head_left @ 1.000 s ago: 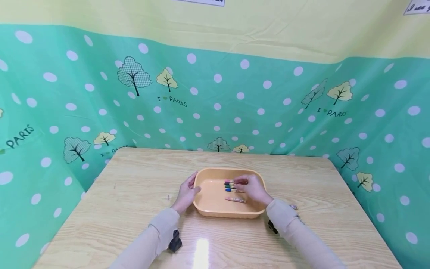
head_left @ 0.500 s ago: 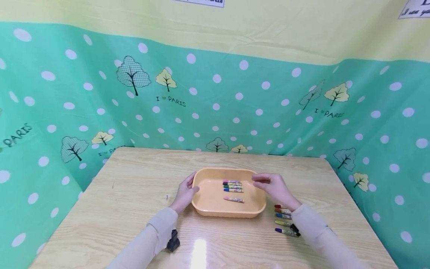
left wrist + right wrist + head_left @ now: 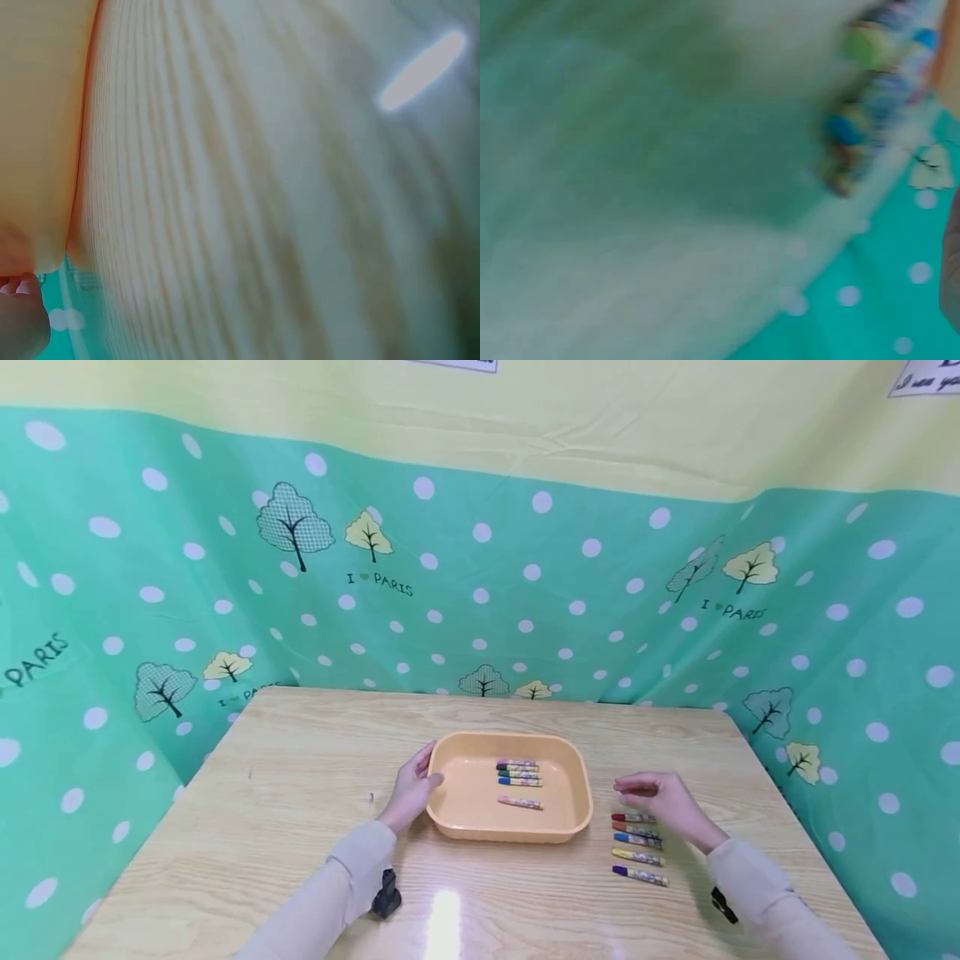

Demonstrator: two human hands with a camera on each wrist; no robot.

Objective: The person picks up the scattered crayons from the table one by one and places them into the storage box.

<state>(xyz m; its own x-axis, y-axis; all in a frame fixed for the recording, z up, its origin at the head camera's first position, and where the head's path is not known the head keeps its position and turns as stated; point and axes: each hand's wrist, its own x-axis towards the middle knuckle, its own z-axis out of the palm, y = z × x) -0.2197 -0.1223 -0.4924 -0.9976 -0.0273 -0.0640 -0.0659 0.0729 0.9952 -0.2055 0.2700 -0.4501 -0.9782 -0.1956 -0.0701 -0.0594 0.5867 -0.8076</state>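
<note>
My left hand (image 3: 409, 790) holds the left rim of an orange plastic tray (image 3: 461, 812), thumb on the inner side. In the left wrist view, its fingers (image 3: 24, 319) are at the edge of the tray (image 3: 34, 135). A row of crayons (image 3: 519, 772) lies inside, with a light pink crayon (image 3: 521, 803) apart, nearer the front. My right hand (image 3: 670, 806), fingers bent and nothing seen between them, is over the table beside a red crayon (image 3: 628, 817). Orange, blue, yellow and purple crayons (image 3: 639, 877) line up in front of it. The right wrist view shows blurred crayons (image 3: 866, 112).
The wooden table (image 3: 315, 743) reaches back to a green and yellow patterned curtain (image 3: 480, 568). A tiny scrap (image 3: 371, 797) lies left of the left hand. Dark wrist devices (image 3: 387, 896) show under the sleeves.
My right hand has left the crayons in the tray, crossed the right rim and come to the crayons on the table, uncovering them. The left hand stays on the tray.
</note>
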